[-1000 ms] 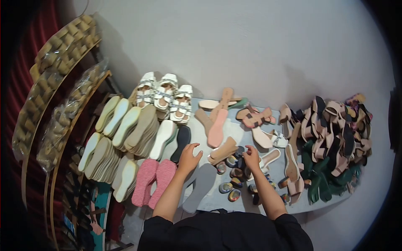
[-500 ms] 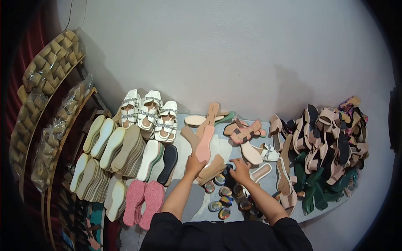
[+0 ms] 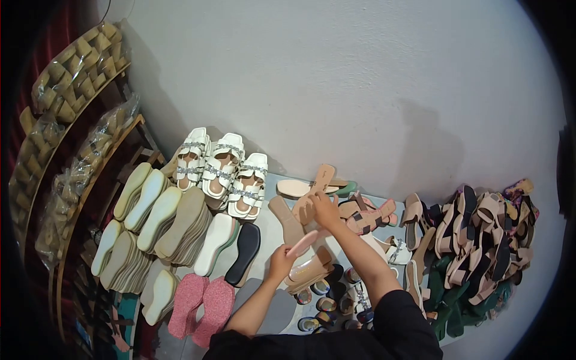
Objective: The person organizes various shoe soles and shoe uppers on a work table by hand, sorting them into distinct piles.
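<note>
My left hand is closed on a pink sole, held tilted above the table. My right hand reaches past it to a tan insole with small print; its fingers lie at the insole's lower part, and whether they grip it is unclear. A beige sole lies just left of that insole. Below my hands is a stack of tan pieces, partly under a clear glossy sheet. Pink strapped sandals rest to the right of my right hand.
White sandals stand at the back left, with stacked beige soles, pink textured soles and a black sole nearby. Sandals are heaped at the right. Wooden shelves hold bagged blocks at far left.
The pink sole has come down off the tan insole in my left hand and is now tilted. My right hand has moved up and left to the tan insole. The camera view has shifted.
</note>
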Available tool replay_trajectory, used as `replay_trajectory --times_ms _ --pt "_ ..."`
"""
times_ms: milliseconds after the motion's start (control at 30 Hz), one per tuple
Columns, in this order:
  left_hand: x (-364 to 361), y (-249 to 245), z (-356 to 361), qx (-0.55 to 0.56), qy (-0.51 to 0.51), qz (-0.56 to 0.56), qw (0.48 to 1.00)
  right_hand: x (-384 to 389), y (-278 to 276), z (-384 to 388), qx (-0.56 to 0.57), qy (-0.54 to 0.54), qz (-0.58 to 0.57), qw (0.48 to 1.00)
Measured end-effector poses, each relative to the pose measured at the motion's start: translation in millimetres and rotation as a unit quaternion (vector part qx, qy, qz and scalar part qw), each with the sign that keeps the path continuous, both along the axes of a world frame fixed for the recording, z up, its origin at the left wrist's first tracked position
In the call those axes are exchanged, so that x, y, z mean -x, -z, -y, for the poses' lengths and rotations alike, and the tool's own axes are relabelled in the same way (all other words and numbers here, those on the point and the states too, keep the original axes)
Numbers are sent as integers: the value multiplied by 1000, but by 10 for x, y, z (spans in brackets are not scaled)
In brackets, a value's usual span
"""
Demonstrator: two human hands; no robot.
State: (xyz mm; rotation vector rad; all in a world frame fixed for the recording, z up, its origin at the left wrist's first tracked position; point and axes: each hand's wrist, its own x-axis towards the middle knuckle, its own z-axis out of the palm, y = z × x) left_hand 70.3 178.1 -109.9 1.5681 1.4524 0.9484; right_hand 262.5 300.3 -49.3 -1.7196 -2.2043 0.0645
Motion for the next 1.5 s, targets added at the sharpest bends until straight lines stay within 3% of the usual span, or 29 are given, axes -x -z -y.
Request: replay_trajectory --times_ms 33,133,267,367,433,533,633,733,900,1133,1233,1333,1367,1500 --pt "69 -89 62 3 -35 79 996 32 17 -127 6 3 14 1000" --pt "311 -441 319 -7 -108 180 978 49 305 -347 -60 -8 88 994" --pt "686 -740 571 -55 -201 264 942 194 310 -213 103 -57 114 987" --pt "887 -706 645 -65 -284 395 871 423 147 33 97 -199 177 959" --pt "908 -993 615 -115 -303 452 831 512 347 69 25 -295 193 936" --pt "1041 -987 605 -125 -250 463 841 542 606 -28 -72 -359 263 893" --pt "1088 -1060 612 -139 -230 479 836 490 474 -65 -42 -302 388 870" --pt "1091 -1159 676 -135 -221 505 824 326 500 10 -60 -304 320 895" --pt "1149 -1316 895 -140 -227 524 809 409 356 118 -63 -248 328 909" --pt "1485 -1339 1202 -173 -302 507 789 860 1038 -132 -97 -267 348 894" --pt "1549 -1414 1306 -182 -316 504 783 859 869 -88 37 -276 317 907" --pt "1597 -1403 1370 -189 -307 497 789 927 416 124 63 -260 438 858" --pt "1616 -1378 1365 -195 -307 493 790 951 494 85 72 -253 398 879" --pt "1656 -1345 1430 -200 -304 478 800 1010 758 -9 -38 -308 431 848"
